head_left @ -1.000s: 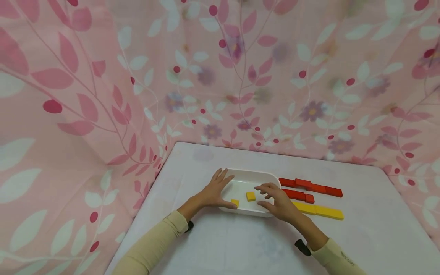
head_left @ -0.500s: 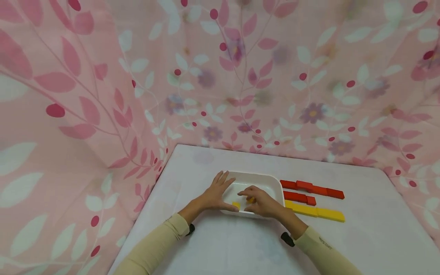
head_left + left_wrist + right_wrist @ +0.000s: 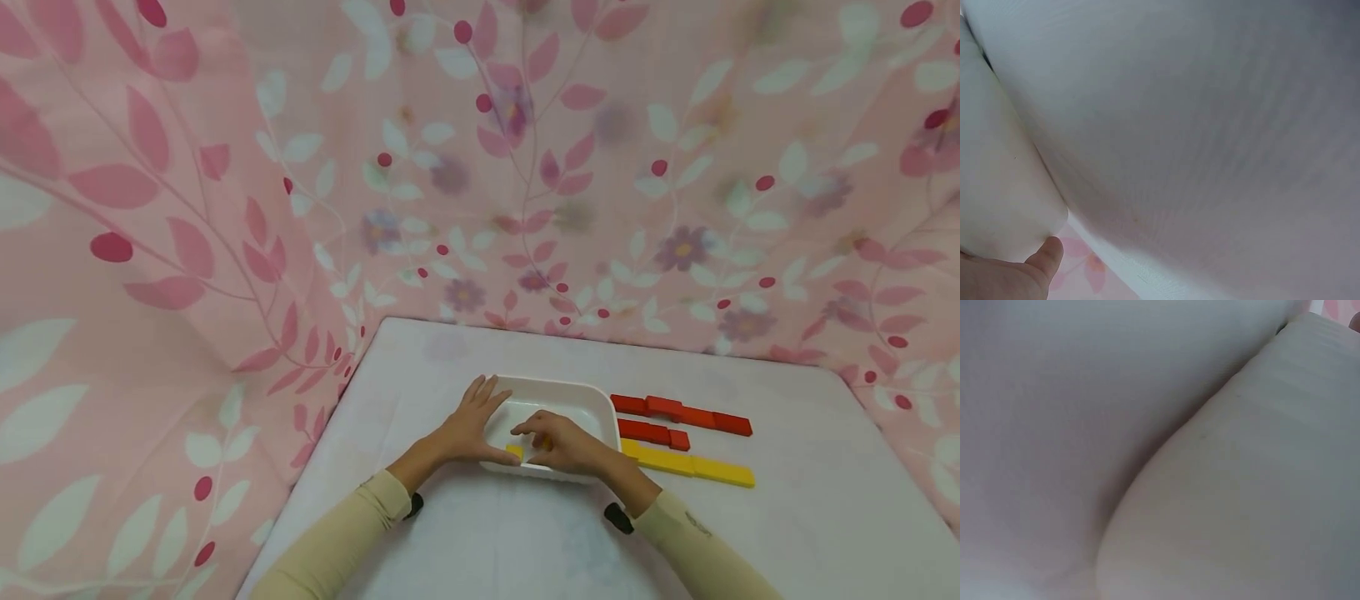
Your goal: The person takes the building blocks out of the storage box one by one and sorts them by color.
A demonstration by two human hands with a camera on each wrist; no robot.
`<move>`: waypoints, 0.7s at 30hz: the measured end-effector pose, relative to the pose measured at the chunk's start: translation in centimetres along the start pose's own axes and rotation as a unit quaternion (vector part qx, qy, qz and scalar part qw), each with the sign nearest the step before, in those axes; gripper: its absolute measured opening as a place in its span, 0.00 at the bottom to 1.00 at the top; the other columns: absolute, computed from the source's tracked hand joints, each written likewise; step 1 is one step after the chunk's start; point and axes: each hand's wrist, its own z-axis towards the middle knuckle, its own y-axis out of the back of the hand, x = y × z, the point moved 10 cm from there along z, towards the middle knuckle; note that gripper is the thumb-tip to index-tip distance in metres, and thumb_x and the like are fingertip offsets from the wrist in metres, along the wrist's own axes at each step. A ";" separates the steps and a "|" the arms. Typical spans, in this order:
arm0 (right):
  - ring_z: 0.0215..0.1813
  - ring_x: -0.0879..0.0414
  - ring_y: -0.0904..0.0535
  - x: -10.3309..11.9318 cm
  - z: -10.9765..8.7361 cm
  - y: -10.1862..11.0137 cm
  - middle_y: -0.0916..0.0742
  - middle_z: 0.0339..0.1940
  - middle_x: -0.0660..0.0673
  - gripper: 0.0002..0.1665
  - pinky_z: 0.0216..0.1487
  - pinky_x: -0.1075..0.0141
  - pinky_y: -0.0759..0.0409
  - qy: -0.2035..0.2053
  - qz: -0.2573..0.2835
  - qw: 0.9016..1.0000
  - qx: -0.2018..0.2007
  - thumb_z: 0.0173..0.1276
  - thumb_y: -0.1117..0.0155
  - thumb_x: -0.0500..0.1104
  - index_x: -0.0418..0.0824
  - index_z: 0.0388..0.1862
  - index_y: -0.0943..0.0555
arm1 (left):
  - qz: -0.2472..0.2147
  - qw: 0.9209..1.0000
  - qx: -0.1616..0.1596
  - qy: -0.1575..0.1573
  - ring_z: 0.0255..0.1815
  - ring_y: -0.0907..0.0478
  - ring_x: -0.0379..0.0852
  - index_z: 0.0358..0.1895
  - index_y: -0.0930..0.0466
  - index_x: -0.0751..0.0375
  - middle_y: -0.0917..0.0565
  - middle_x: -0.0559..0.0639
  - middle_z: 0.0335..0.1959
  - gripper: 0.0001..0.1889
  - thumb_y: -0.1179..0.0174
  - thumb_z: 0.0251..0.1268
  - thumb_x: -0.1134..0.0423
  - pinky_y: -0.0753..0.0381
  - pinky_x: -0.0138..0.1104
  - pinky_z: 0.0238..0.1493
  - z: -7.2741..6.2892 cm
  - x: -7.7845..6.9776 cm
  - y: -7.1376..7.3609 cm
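Observation:
A white tray (image 3: 577, 389) lies in front of me in the head view. My left hand (image 3: 470, 429) spreads over its left end, fingers at the far rim and thumb along the near side. A yellow block (image 3: 513, 451) sits inside by that thumb. Over the tray my right hand (image 3: 564, 443) has its fingers curled round a second yellow block (image 3: 547, 443), mostly hidden by them, with the index finger held out. In the left wrist view, the left thumb (image 3: 1047, 257) touches the tray's wall (image 3: 1004, 162). The right wrist view shows mainly the tray's outer wall (image 3: 1235, 487).
Right of the tray lie a longer row of red blocks (image 3: 697, 416), a shorter red row (image 3: 651, 432) and a row of yellow blocks (image 3: 690, 463). A white cloth (image 3: 810, 433) covers the table. Floral curtains (image 3: 525, 167) enclose the back and sides.
My right hand has moved left and down into the tray, and its fingers have curled round one yellow block. The left hand stays at the tray's left end.

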 end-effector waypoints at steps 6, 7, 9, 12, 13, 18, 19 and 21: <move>0.39 0.56 0.20 0.0 0.9 -0.5 0.14 0.49 0.45 0.24 0.44 0.72 0.17 -0.006 0.001 1.000 0.023 0.62 0.27 0.45 0.43 0.57 0.16 | 0.004 1.000 -0.005 -0.007 0.82 0.66 0.62 0.79 0.49 0.50 0.57 0.59 0.82 0.62 0.29 0.41 0.28 0.36 0.61 0.70 0.2 0.2 -0.2; 0.38 0.56 0.21 0.0 1.0 -0.6 0.14 0.48 0.45 0.23 0.42 0.72 0.17 -0.005 0.000 1.000 0.028 0.62 0.27 0.45 0.43 0.57 0.16 | 0.004 1.000 -0.006 -0.007 0.82 0.66 0.62 0.79 0.49 0.50 0.57 0.59 0.82 0.62 0.29 0.41 0.28 0.35 0.61 0.70 0.3 0.3 -0.2; 0.35 0.58 0.21 0.1 1.3 -0.9 0.14 0.47 0.46 0.22 0.40 0.73 0.18 -0.004 -0.003 0.999 0.036 0.62 0.27 0.44 0.44 0.56 0.16 | 0.001 1.000 -0.006 -0.008 0.82 0.66 0.62 0.79 0.49 0.50 0.56 0.59 0.82 0.62 0.29 0.41 0.28 0.35 0.61 0.69 0.2 0.3 -0.3; 0.33 0.60 0.23 0.1 1.7 -1.3 0.15 0.44 0.48 0.20 0.38 0.73 0.19 0.003 -0.011 0.999 0.039 0.63 0.27 0.44 0.43 0.54 0.15 | -0.005 1.000 -0.007 -0.010 0.82 0.65 0.63 0.79 0.49 0.50 0.56 0.60 0.82 0.62 0.29 0.41 0.28 0.34 0.62 0.68 0.2 0.2 -0.3; 0.33 0.61 0.22 0.0 1.8 -1.3 0.15 0.44 0.48 0.19 0.38 0.73 0.19 0.003 -0.012 0.999 0.037 0.64 0.27 0.45 0.44 0.54 0.15 | -0.005 1.000 -0.006 -0.010 0.82 0.65 0.62 0.79 0.49 0.50 0.56 0.59 0.82 0.62 0.30 0.41 0.28 0.33 0.62 0.68 0.1 0.2 -0.3; 0.35 0.61 0.21 -0.3 2.4 -1.5 0.13 0.43 0.49 0.19 0.40 0.73 0.19 0.006 -0.019 1.000 0.021 0.64 0.28 0.46 0.42 0.52 0.16 | -0.007 1.000 -0.008 -0.010 0.82 0.67 0.60 0.79 0.49 0.49 0.57 0.58 0.82 0.62 0.29 0.41 0.29 0.38 0.61 0.72 0.0 0.0 0.0; 0.35 0.62 0.21 -0.3 2.5 -1.6 0.13 0.42 0.49 0.19 0.39 0.73 0.19 0.006 -0.022 1.000 0.015 0.63 0.27 0.45 0.41 0.52 0.16 | -0.007 1.000 -0.008 -0.009 0.83 0.68 0.59 0.79 0.50 0.49 0.58 0.57 0.82 0.62 0.28 0.41 0.29 0.39 0.60 0.73 0.0 0.0 0.1; 0.34 0.63 0.21 -0.4 2.6 -1.5 0.13 0.41 0.48 0.18 0.38 0.73 0.20 0.011 -0.030 0.999 0.001 0.62 0.26 0.43 0.39 0.50 0.15 | -0.006 1.000 -0.008 -0.011 0.83 0.68 0.58 0.80 0.50 0.49 0.58 0.56 0.83 0.62 0.29 0.41 0.29 0.38 0.60 0.72 0.1 -0.1 0.1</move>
